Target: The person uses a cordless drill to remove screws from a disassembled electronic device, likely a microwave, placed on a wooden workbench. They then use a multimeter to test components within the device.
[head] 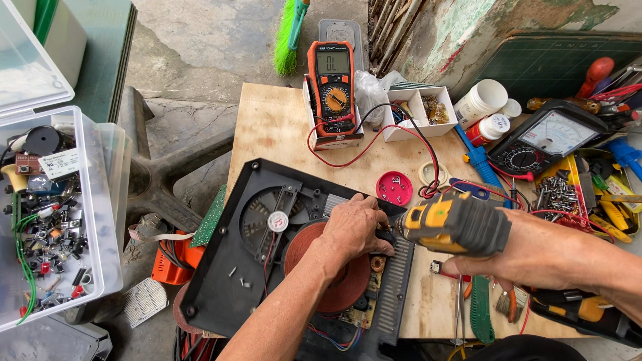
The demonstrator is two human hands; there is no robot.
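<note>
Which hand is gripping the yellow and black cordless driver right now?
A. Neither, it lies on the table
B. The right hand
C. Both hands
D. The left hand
B: the right hand grips the cordless driver, while the left hand rests on the copper coil by the driver's tip.

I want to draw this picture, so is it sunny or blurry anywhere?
Head view: soft, even daylight with faint shadows; mild glare on the clear plastic bin; the left hand, the yellow drill in the right hand look sharp; straight edges curve near the corners.
</note>
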